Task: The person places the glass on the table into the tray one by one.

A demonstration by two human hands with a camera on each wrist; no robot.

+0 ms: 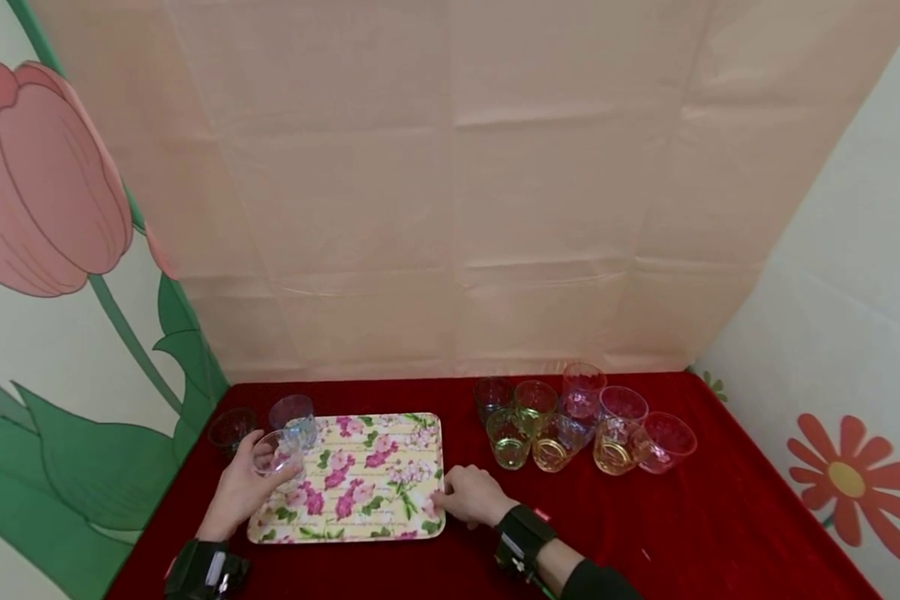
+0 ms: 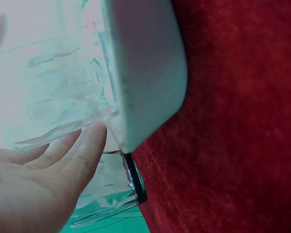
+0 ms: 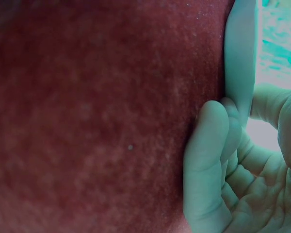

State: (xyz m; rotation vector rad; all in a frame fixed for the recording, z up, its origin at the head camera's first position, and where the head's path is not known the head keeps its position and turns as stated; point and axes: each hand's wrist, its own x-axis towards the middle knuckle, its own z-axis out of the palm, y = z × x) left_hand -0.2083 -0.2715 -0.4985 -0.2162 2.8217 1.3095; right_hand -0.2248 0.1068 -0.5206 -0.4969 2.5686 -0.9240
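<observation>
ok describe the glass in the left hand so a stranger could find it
On the red cloth lies a floral tray. At its left edge the left hand grips a clear glass, the only one being held; two others stand untouched just behind it.

floral tray [image 1: 360, 492], red tablecloth [image 1: 682, 525], clear glass [image 1: 277, 454]

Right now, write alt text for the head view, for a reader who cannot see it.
A person's left hand holds a clear glass over the left end of a floral tray while the right hand grips the tray's right edge. The tray lies on a red cloth; a cluster of tinted glasses stands to its right.
</observation>
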